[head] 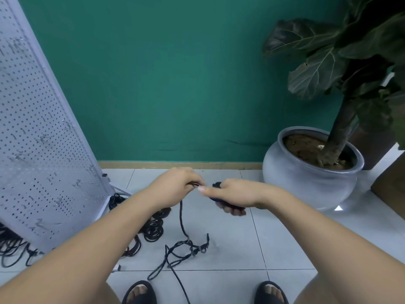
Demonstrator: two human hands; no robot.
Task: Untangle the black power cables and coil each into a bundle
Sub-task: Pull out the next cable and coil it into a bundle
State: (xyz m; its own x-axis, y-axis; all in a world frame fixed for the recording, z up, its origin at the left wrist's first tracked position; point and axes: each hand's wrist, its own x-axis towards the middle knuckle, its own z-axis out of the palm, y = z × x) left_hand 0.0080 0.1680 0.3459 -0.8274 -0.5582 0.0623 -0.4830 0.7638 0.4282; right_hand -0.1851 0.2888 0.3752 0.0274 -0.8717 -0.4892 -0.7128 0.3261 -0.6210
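While the left hand [175,187] pinches the black power cable [181,218] between thumb and curled fingers [194,182], the right hand [238,195] grips a dark gathered stretch of it, fingers wrapped underneath and thumb lying along the top toward the left hand. Blur hides whether that dark mass is a plug end or the first loops of a coil. Both hands hang close together above the tiled floor [230,242], just short of touching. From the left hand the cable drops straight down to a loose tangle [192,249] on the floor in front of the person's feet, and one strand runs on toward the lower edge of the view. Several coiled bundles [153,229] lie to the left, near the foot of a white pegboard [43,139]; a grey plant pot [306,183] stands well apart on the right.

The step in hand looks like feeding cable into a coil. To do it well, the left hand should let the cable slide through a light pinch rather than drag it, so the tangle lifts and opens instead of tightening into a knot. Each loop wants to match the last and lie flat against the others in the right hand. If the tangle rises as one lump, better to stop and shake it loose.
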